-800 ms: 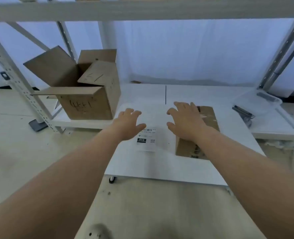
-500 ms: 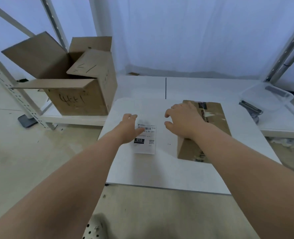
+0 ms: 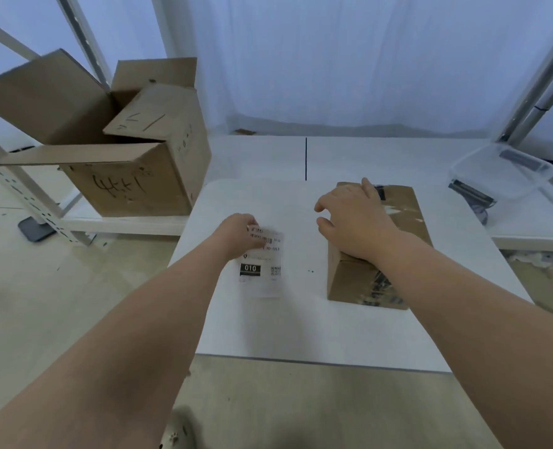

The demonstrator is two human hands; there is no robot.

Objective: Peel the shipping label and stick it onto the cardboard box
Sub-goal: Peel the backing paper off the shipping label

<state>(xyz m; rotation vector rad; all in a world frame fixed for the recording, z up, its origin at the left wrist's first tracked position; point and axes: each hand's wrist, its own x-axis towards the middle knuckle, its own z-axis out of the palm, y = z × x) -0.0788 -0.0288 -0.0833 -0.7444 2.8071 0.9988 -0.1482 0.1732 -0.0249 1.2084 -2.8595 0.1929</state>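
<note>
A white shipping label with a barcode and a black "010" block lies flat on the white table. My left hand is on its upper left corner, with the thumb on the print and the fingers curled at the top edge. To the right lies a flat, taped cardboard box. My right hand rests on the box's top, its fingers bent over the left edge. Both forearms reach in from the bottom of the view.
A large open cardboard box with handwriting stands on the low shelf at the left. A clear plastic container and a dark tool sit at the right. White metal shelf uprights flank the space, with a curtain behind.
The view has tilted down and come closer. My left hand slid onto the label's top corner and closed on it. My right hand moved further onto the box's top.
</note>
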